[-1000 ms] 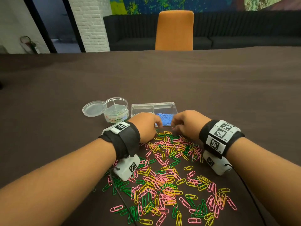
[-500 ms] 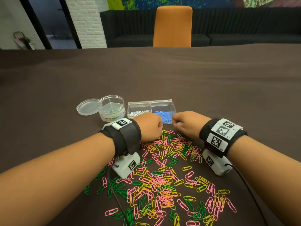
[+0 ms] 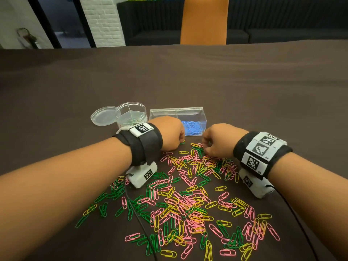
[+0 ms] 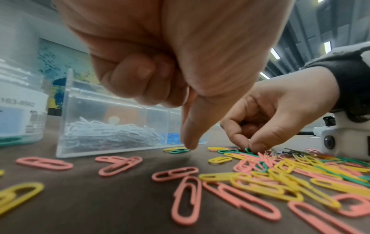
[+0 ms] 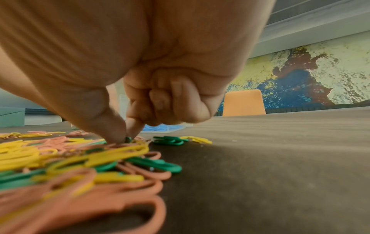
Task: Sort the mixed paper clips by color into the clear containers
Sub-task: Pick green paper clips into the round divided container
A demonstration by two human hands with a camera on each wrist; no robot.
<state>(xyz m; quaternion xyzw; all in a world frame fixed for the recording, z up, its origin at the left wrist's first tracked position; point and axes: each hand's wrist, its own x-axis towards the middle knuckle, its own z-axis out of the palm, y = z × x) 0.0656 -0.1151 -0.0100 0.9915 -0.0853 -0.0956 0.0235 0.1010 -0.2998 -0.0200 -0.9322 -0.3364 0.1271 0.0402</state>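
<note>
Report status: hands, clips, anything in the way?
Right hand pinching a green clip in the pile. Left hand curled, fingertip on another green clip. Box unobstructed.

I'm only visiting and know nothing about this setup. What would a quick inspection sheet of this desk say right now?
Surface: dark brown table, bare beyond the work area.
Job's things: pink, yellow and green clips scattered loose; rectangular box holds white clips and blue clips in separate sections; round tub open, lid beside it.
Clutter: nothing seen.
Hands: left hand touches a green clip with a fingertip; right hand pinches another green clip.
Cables: black wires run from the wrist cameras across the clips.
Surroundings: orange chair, dark sofa, brick wall.
</note>
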